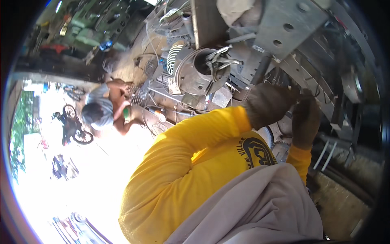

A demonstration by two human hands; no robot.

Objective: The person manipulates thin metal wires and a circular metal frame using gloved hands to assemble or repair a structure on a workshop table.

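Dark gloves cover both my hands, and yellow sleeves cover my arms. My left hand reaches in from the left with its fingers curled. Close against its fingertips is my right hand, raised and also closed. The fingers of both hands meet over dark metalwork, and whatever is between them is too dark and small to make out. Just beyond the hands lies a grey steel plate with several round holes. Dark steel bars and beams stand behind and to the right of my right hand.
A round metal base carries a cylinder with metal tools in it. A striped coil stands beside it. At the left a co-worker crouches near wire coils and an angle grinder. A motorcycle stands farther off.
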